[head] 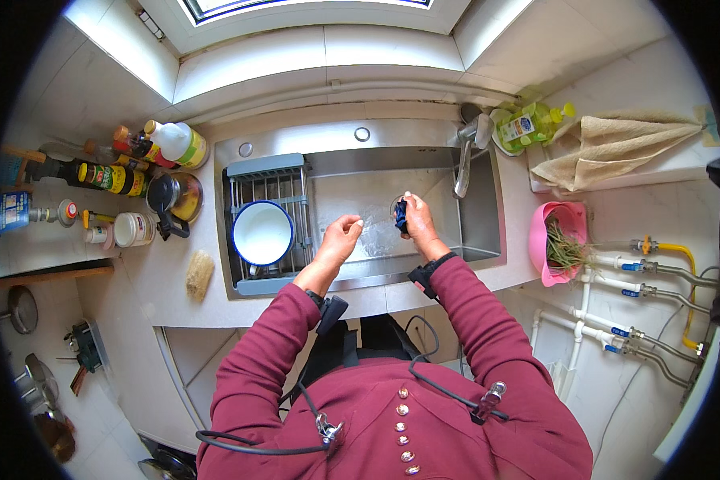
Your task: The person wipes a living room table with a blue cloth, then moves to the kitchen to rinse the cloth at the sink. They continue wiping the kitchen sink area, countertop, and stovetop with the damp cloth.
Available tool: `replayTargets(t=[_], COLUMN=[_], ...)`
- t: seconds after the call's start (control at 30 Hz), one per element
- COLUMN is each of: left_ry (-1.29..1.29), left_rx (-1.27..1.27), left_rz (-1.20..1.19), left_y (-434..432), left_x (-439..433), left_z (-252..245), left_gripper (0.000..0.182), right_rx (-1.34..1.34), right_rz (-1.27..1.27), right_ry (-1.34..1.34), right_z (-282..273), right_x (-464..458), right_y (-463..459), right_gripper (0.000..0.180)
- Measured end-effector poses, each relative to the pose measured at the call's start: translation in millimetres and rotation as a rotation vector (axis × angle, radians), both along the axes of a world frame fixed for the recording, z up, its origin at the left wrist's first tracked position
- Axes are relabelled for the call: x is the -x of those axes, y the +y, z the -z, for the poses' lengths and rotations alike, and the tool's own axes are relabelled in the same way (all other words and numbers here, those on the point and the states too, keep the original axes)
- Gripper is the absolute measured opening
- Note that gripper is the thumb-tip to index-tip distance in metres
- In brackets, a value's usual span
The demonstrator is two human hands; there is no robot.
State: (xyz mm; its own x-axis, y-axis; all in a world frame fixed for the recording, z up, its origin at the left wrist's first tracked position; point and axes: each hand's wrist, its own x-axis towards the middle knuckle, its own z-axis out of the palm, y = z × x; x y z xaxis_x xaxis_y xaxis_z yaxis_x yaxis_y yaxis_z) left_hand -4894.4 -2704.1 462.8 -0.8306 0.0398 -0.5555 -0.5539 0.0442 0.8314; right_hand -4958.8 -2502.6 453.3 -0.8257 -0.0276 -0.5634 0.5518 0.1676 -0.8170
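My right hand (420, 223) grips a small bunched dark blue cloth (401, 216) above the stainless steel sink (366, 165). To its left, over the same basin, my left hand (338, 241) has its fingers curled together and thumb against them, with nothing visible in it. The two hands are apart. Left of my left hand, a white enamel mug with a blue rim (263, 233) stands on a drying rack (267, 163) set across the sink. The faucet (465, 156) reaches over the basin's right side. Whether water runs from it cannot be made out.
A sponge or loofah (200, 276) lies on the counter's left part. Behind it are a glass pitcher (183, 201) and several bottles (177, 144). Dish soap (531, 126), a beige towel (618, 147) and a pink basket with green stalks (555, 240) are at the right.
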Motion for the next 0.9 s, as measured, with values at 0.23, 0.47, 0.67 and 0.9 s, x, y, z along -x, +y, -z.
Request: replayTargets(t=[0.23, 0.47, 0.67, 0.9], left_ry=[0.053, 0.097, 0.137, 0.232], left_rx=[-0.164, -0.204, -0.328, 0.085], left_rz=[0.061, -0.028, 0.035, 0.098], left_y=[25.1, 34.9, 47.3, 48.8], left_x=[12.7, 24.8, 30.6, 37.0], left_z=[-24.7, -39.9, -48.4, -54.8], left_gripper=[0.046, 0.037, 0.024, 0.033], right_rx=[0.395, 0.451, 0.553, 0.372], right_rz=[-0.115, -0.107, -0.062, 0.029], right_ry=[-0.075, -0.037, -0.018, 0.129], right_z=[-46.4, -79.7, -83.6, -81.3], right_x=[-4.9, -8.6, -6.2, 4.3], right_y=[5.0, 12.0, 2.1, -2.2], right_gripper=[0.057, 0.073, 0.065, 0.026])
